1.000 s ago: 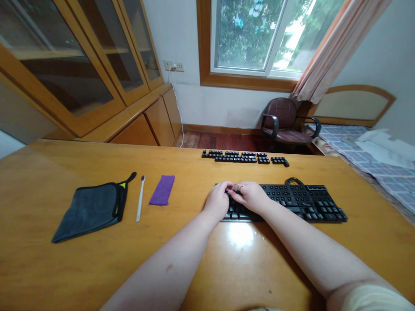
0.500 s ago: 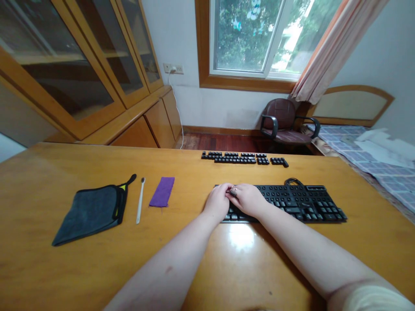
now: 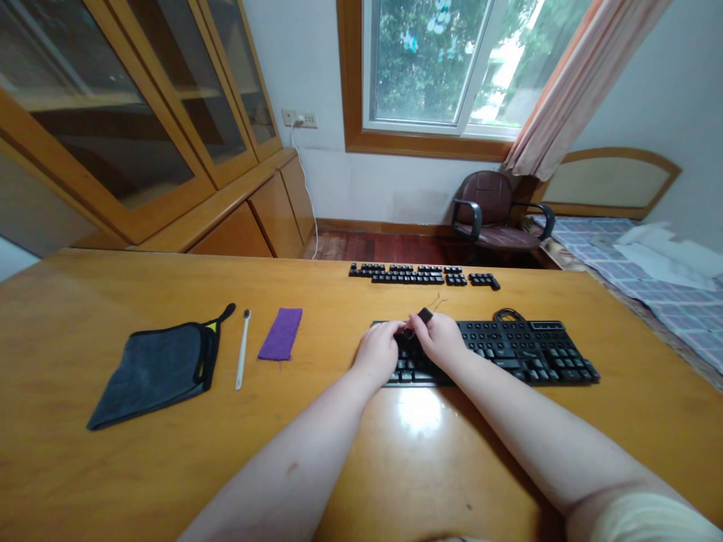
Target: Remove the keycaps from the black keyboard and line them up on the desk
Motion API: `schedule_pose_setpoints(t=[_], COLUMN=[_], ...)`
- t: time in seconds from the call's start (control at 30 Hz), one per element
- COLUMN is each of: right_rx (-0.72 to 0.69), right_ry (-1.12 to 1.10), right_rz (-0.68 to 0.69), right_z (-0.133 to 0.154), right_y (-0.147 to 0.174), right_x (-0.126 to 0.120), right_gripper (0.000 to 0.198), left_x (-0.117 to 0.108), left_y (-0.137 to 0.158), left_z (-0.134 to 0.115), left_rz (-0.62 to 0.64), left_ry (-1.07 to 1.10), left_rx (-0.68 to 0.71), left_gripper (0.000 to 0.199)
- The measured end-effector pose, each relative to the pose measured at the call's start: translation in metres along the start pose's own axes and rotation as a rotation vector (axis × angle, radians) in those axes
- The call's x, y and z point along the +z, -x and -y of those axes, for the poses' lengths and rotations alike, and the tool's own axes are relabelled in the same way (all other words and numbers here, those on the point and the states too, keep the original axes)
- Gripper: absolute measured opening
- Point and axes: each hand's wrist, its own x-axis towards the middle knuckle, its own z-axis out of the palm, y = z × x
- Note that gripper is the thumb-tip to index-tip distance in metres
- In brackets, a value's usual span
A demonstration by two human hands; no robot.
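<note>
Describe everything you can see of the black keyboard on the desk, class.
The keyboard is black, looks plastic, and lies flat on the wooden desk. Many keys are off, leaving bare round sockets; the removed keys sit in rows behind it. A coiled cable rests at its back edge. The left hand rests on its left end; the right hand lifts a keycap.

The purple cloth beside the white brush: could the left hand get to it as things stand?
Probably yes. The purple cloth lies flat on the bare wooden table, just left of the left hand on the black keyboard, with nothing between them.
</note>
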Motion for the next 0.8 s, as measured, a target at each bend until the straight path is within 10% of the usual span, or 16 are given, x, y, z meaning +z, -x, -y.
schedule_pose_setpoints(t=[0.33,0.8], right_rx=[0.099,-0.043], right_ry=[-0.575,-0.548], right_rz=[0.019,0.031], right_z=[-0.013,-0.011], right_y=[-0.008,-0.01], right_x=[0.004,-0.001], right_gripper=[0.04,0.032], left_x=[0.0,-0.003], left_y=[0.002,0.002], left_z=[-0.005,-0.008], left_rz=[-0.073,-0.086], left_ry=[0.106,0.192], left_rx=[-0.073,-0.078], left_gripper=[0.03,0.018])
